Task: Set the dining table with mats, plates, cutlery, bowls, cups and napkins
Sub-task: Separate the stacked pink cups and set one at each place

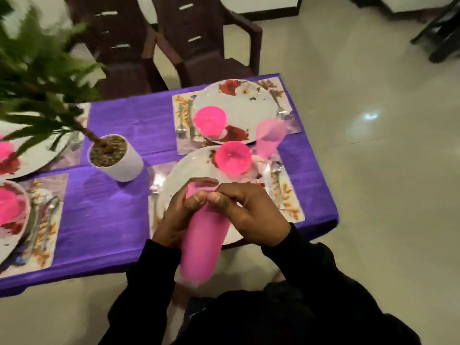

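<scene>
You are looking down at a glossy pale tiled floor that is catching a soft glare. Two dark brown plastic chairs are standing at the far side of the purple-covered tabletop, and dark furniture legs are showing at upper right.

Counted items in view — four floral plates, four pink bowls, four placemats, two pink cups, one potted plant, two dark chairs. Cutlery count — indeterminate due to blur.
</scene>
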